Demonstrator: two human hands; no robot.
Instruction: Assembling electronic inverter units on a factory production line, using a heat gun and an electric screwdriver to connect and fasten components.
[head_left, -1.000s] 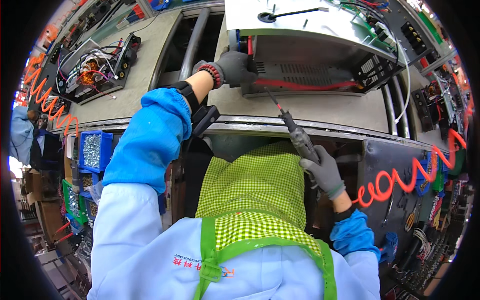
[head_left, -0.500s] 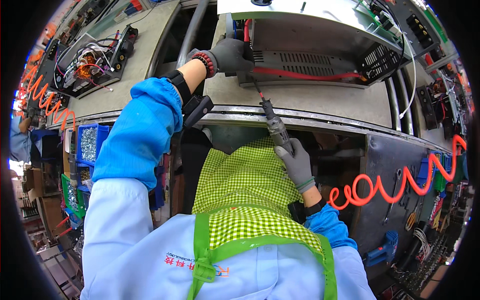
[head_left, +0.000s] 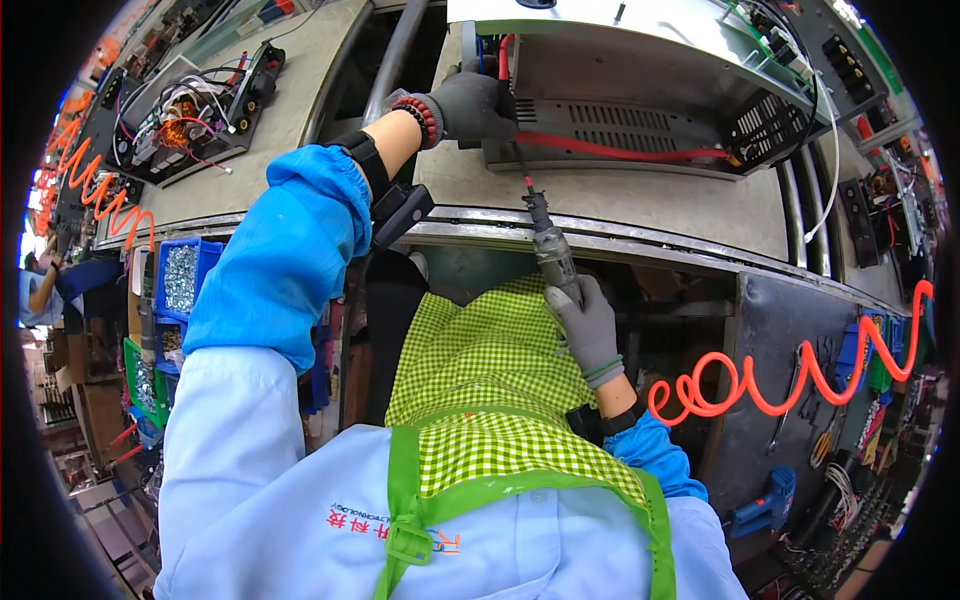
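My right hand [head_left: 586, 326], in a grey glove, grips a dark power screwdriver [head_left: 554, 255] whose long thin bit points up at the near left corner of an open metal case [head_left: 640, 90]. The bit's far end passes behind or under my left fingers, so its tip is hidden. My left hand [head_left: 474, 106], also gloved, is closed at the left end of the case, beside a thick red cable [head_left: 620, 146]. What those fingers pinch cannot be seen. That cable runs along the slotted inner wall to the right end.
An opened electronic unit with a copper coil [head_left: 185, 115] lies on the bench at left. Blue bins of small hardware [head_left: 183, 278] hang below it. A coiled orange air hose [head_left: 740, 385] stretches at right, above a blue power tool [head_left: 764, 503]. Metal rollers [head_left: 398, 60] cross the bench.
The bench and case appear shifted slightly right in view. Both hands keep their places at the case and on the screwdriver, with the driver a little more upright.
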